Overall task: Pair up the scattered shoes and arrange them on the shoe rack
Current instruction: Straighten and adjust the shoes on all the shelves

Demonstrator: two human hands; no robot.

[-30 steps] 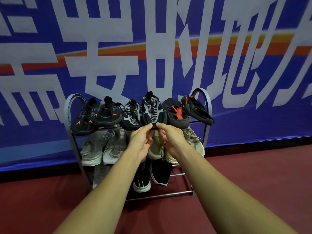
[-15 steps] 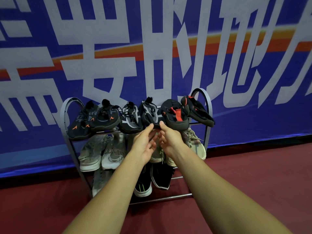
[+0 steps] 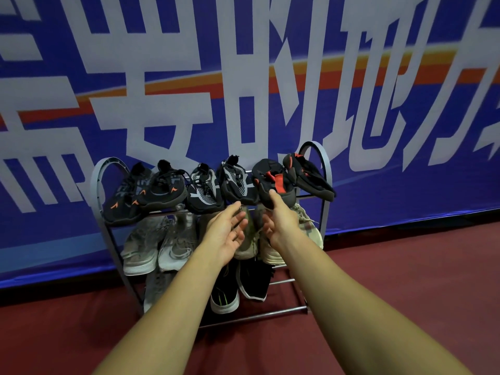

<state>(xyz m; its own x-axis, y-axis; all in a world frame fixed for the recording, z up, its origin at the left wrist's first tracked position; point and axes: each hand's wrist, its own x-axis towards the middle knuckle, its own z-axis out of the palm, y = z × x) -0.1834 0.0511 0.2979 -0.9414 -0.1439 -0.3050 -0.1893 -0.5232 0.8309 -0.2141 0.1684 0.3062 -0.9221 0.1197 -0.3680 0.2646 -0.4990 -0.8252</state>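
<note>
Hands, left and right, have released the mesh shoe; both now hang open and empty. Shoe sits paired on rack; task looks nearly done.

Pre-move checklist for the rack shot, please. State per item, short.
1. Left hand empty: ok. Fingers straight, nothing held.
2. Right hand empty: ok. Fingers straight. Cannot tell whether a fingertip touches the black shoe with the red strap.
3. Top shelf of the grey metal shoe rack paired: ok. Six dark shoes stand in three matching pairs.
4. Rightmost black and red shoe seated: not ok. It is tilted, and its toe reaches past the frame.
5. Beige knit shoes on the middle shelf paired: cannot tell. The hands cover them.
6. Bottom shelf paired: cannot tell. The left arm hides part of it.
</note>
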